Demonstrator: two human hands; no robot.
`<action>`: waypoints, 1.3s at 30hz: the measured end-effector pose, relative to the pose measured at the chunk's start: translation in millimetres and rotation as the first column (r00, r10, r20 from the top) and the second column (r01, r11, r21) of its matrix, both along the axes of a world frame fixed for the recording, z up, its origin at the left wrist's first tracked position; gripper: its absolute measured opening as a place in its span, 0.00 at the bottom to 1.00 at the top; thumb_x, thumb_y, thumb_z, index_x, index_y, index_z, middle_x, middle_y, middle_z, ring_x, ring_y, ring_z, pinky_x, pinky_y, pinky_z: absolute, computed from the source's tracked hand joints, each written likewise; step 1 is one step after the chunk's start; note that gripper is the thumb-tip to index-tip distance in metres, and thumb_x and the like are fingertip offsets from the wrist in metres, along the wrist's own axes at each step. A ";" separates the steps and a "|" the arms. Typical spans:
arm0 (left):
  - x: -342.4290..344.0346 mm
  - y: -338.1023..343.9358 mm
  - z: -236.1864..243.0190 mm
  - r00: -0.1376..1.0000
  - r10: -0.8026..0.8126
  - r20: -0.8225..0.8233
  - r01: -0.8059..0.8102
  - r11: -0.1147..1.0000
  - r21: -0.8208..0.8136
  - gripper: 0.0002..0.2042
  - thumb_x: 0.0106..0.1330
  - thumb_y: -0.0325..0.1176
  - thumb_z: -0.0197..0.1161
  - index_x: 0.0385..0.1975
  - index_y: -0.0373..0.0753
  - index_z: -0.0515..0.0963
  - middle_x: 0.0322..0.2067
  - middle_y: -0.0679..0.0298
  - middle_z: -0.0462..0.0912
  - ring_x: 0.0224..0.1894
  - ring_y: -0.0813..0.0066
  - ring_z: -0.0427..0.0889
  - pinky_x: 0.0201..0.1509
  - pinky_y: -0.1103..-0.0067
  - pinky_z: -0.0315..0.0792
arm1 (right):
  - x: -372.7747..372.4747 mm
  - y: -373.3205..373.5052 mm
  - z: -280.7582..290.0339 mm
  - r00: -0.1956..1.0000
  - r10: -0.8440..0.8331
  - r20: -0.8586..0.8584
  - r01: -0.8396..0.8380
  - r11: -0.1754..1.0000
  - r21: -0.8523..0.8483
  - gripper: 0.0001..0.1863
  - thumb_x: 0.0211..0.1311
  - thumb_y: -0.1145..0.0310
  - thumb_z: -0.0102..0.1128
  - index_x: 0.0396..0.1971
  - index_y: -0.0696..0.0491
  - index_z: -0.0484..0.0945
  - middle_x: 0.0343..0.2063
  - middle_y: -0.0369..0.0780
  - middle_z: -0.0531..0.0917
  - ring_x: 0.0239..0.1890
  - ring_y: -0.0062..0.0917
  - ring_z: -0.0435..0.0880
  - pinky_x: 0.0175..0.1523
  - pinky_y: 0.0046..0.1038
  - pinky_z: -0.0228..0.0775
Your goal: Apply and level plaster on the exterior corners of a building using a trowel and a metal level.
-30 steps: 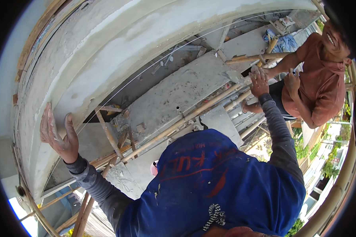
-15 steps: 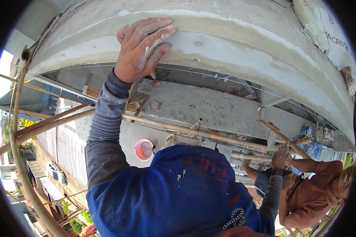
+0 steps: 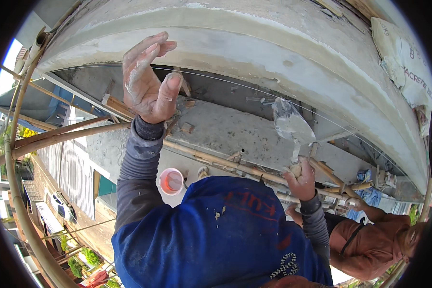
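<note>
My left hand (image 3: 146, 89), whitened with plaster, is raised in front of the curved concrete ledge (image 3: 225, 41), its thumb apart from its loosely bent fingers. Nothing is in it, and it looks clear of the ledge. My right hand (image 3: 302, 181) is closed round the handle of a trowel (image 3: 293, 122). The trowel's blade points up toward the underside of the ledge and is smeared with grey-white plaster. Smooth, pale bands of plaster run along the ledge's face.
A pink bucket (image 3: 172, 181) stands below, beside my body. Bamboo poles (image 3: 216, 161) cross beneath and at the left. A white sack (image 3: 401, 60) lies on the ledge at the upper right. A co-worker in a reddish-brown shirt (image 3: 369, 249) is at the lower right. A thin string runs under the ledge.
My left hand has come off the ledge and moved left and down, its fingers opening. My right hand has swung up and left from near the co-worker, bringing the trowel into plain view.
</note>
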State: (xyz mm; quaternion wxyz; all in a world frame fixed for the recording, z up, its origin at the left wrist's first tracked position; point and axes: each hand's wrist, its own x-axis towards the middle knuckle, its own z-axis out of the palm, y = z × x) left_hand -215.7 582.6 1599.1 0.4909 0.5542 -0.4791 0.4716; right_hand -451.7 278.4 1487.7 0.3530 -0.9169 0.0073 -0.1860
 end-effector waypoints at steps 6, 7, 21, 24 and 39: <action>-30.2 79.1 -134.6 0.840 0.361 -0.405 -0.269 0.925 0.267 0.17 0.63 0.31 0.58 0.51 0.34 0.69 0.47 0.50 0.72 0.42 0.64 0.78 0.44 0.74 0.73 | 42.4 42.8 -27.8 0.996 -0.076 0.036 0.069 0.983 0.170 0.13 0.49 0.73 0.61 0.34 0.57 0.69 0.21 0.40 0.75 0.22 0.28 0.75 0.32 0.28 0.68; -38.2 91.7 -164.0 0.749 0.456 -0.481 -0.296 0.880 0.373 0.17 0.62 0.31 0.60 0.49 0.34 0.71 0.47 0.51 0.73 0.41 0.65 0.79 0.43 0.76 0.73 | 47.8 45.5 -31.3 0.996 -0.084 0.021 0.079 0.983 0.168 0.13 0.49 0.73 0.61 0.34 0.57 0.69 0.21 0.40 0.75 0.22 0.28 0.75 0.32 0.28 0.68; -142.2 173.9 -373.7 0.205 0.642 -0.738 0.191 0.714 0.674 0.17 0.59 0.34 0.60 0.47 0.36 0.71 0.41 0.53 0.75 0.30 0.60 0.79 0.37 0.70 0.73 | 97.2 73.2 -32.0 0.989 -0.068 0.134 0.053 0.992 0.114 0.14 0.49 0.69 0.63 0.32 0.56 0.68 0.19 0.44 0.76 0.22 0.39 0.79 0.29 0.34 0.70; -121.8 174.8 -354.7 0.096 0.598 -0.796 0.050 0.795 0.604 0.17 0.61 0.35 0.61 0.46 0.33 0.72 0.38 0.54 0.79 0.28 0.66 0.81 0.31 0.76 0.74 | 83.3 64.2 -36.3 0.974 -0.162 0.159 0.146 0.983 0.109 0.13 0.48 0.71 0.63 0.32 0.57 0.69 0.19 0.42 0.77 0.21 0.33 0.79 0.30 0.31 0.70; 59.0 51.2 -150.4 0.250 -0.552 -0.796 0.066 0.830 -0.554 0.27 0.69 0.53 0.46 0.51 0.32 0.68 0.37 0.61 0.78 0.31 0.78 0.79 0.34 0.83 0.70 | 118.4 90.1 -27.3 0.981 -0.094 0.167 0.083 0.994 0.071 0.13 0.48 0.71 0.62 0.32 0.56 0.68 0.20 0.45 0.77 0.23 0.41 0.78 0.30 0.34 0.70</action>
